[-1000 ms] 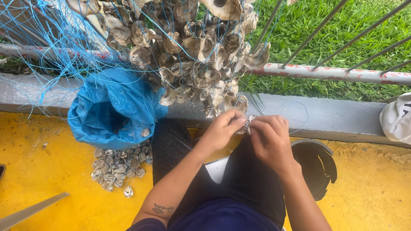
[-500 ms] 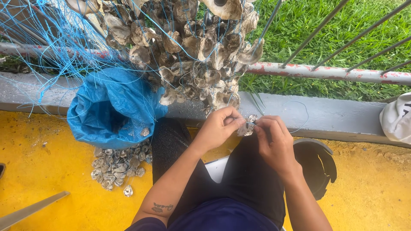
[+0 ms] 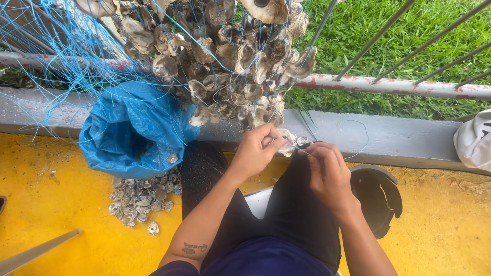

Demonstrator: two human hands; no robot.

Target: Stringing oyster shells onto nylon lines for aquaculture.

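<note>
One blue plastic sack (image 3: 134, 134) is observed at the left, slumped open-mouthed on the yellow floor against the grey kerb, beside the person's left knee; its surface is crumpled. One white bag (image 3: 473, 143) with dark print is seen at the right edge, resting on the kerb, partly cut off; no labels, signs or screens are observed.

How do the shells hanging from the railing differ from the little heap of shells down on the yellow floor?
The hanging shells are strung on blue line in a big cluster above the knees; the floor shells lie loose in a low pile beside the blue bag. The hanging ones look larger and browner, the floor ones smaller and greyer. The left hand and right hand work at the cluster's bottom edge, away from the pile. Both groups are rough, weathered shells.
</note>
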